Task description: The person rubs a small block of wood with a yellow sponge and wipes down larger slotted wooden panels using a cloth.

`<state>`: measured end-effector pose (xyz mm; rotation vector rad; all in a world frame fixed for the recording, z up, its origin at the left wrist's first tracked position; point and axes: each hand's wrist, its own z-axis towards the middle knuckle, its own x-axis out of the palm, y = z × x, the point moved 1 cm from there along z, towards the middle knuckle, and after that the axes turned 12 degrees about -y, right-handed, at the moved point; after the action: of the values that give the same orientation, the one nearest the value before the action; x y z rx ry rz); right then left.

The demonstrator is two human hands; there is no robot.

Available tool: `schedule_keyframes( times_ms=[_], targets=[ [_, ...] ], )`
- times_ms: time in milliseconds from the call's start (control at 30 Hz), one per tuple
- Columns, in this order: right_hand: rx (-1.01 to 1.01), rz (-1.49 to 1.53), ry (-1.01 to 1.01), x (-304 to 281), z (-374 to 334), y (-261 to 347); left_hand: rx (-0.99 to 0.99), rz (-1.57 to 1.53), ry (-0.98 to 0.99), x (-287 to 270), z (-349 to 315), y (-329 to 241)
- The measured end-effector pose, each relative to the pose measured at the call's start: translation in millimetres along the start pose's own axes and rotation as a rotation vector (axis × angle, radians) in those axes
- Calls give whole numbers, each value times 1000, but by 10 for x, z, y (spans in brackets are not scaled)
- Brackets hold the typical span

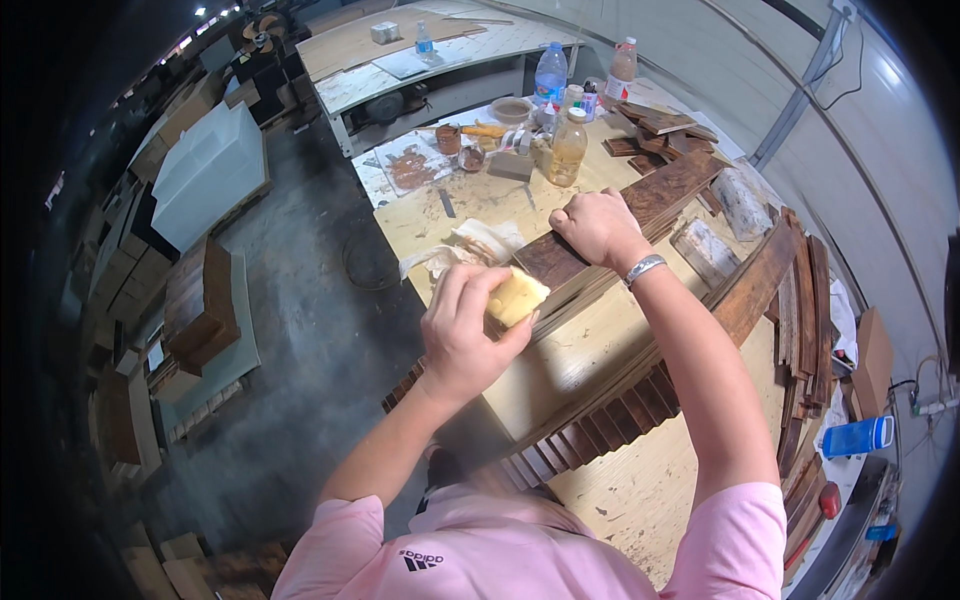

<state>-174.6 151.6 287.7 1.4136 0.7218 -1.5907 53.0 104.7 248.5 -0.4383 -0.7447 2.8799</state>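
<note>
My left hand (462, 328) pinches a pale yellow block that looks like a piece of sponge (520, 298), held just above the near left end of a dark brown wooden plank (665, 195). On top of that plank rests my right hand (600, 232), its fingers curled in and a silver bracelet on the wrist. Whatever may be under those fingers is hidden. The plank runs away to the upper right across a light wooden work surface (570, 375). A crumpled, stained white cloth (465, 248) lies just beyond my left hand.
Past the plank stand a jar of amber liquid (567, 150), a blue-labelled bottle (550, 75) and a small brown-stained cup (471, 158). Short dark offcuts (660, 130) are heaped at the back right. A row of dark strips (600, 430) lies nearer me; long planks (805, 300) lie at right.
</note>
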Motion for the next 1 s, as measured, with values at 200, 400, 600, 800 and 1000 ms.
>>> schedule_keyframes(
  times_ms=[200, 400, 600, 800, 1000],
  targets=[
    [1, 24, -10, 10, -11, -10, 45, 73, -9, 41, 90, 53],
    [9, 5, -2, 13, -1, -3, 139, 80, 36, 42, 129, 11],
    [14, 10, 5, -15, -8, 10, 66, 193, -18, 16, 295, 223],
    [9, 13, 10, 0, 5, 34, 20, 296, -39, 1, 369, 343],
    [10, 17, 10, 15, -6, -18, -34, 75, 132, -30, 140, -26]
  ],
)
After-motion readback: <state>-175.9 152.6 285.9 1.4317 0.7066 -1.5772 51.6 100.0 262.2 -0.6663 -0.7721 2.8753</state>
